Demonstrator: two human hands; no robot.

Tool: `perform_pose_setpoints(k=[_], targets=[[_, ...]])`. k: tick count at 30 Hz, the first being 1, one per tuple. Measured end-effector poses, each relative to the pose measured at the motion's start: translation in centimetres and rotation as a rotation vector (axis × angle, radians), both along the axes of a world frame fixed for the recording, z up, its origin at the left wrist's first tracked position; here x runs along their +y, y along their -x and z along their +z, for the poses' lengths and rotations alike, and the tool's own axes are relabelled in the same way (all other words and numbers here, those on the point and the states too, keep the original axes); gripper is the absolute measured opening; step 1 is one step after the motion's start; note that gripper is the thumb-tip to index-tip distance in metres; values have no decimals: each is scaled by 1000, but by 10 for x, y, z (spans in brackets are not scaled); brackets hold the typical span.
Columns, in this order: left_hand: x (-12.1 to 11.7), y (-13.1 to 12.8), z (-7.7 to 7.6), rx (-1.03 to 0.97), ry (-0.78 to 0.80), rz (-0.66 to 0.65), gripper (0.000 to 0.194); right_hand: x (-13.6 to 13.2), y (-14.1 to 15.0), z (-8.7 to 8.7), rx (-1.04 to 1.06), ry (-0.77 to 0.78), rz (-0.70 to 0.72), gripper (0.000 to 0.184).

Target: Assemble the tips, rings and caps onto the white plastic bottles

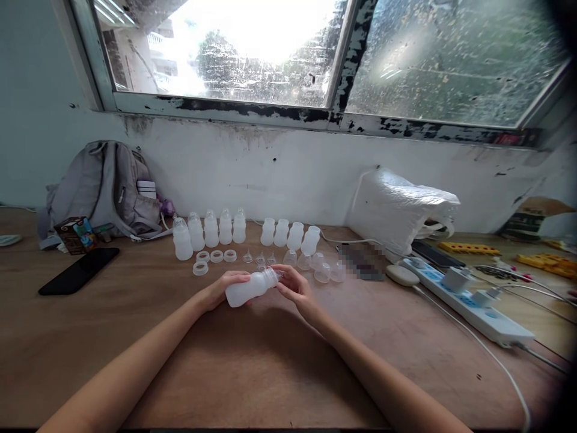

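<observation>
A frosted white baby bottle [246, 291] lies tilted in my hands above the table, its neck pointing up and to the right. My left hand [222, 288] is wrapped round the body from the left. The fingers of my right hand [298, 290] close round the collar end, where a clear teat partly shows. Just beyond lie clear teats [247, 257] and several white collar rings [217, 257]. Clear domed caps [321, 273] are grouped to the right of my right hand. Behind stand open bottles [296, 234] and, to their left, several capped bottles [211, 230].
On the left are a grey backpack [101, 186], a small box [76, 234] and a black phone [80, 270]. A white plastic bag [396, 204], a power strip [469, 307] with plugs and trailing cables [487, 355] occupy the right. The wall and window stand behind.
</observation>
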State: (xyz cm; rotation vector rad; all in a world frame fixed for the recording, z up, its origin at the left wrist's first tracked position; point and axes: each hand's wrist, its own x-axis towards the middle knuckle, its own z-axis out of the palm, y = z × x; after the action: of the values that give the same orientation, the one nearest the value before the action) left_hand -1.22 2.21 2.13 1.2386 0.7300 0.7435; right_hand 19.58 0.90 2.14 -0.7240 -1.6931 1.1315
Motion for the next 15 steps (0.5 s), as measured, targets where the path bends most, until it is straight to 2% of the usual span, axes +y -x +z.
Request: perform_pose_setpoints(k=[6, 11, 15], targets=[[-2, 2, 5, -3, 11, -25, 38, 5, -4, 3, -9, 3, -52, 29], [-6, 2, 11, 11, 21, -30, 39, 8, -5, 1, 19, 25, -42, 25], [-5, 1, 9, -7, 21, -30, 38, 9, -6, 0, 12, 22, -53, 25]])
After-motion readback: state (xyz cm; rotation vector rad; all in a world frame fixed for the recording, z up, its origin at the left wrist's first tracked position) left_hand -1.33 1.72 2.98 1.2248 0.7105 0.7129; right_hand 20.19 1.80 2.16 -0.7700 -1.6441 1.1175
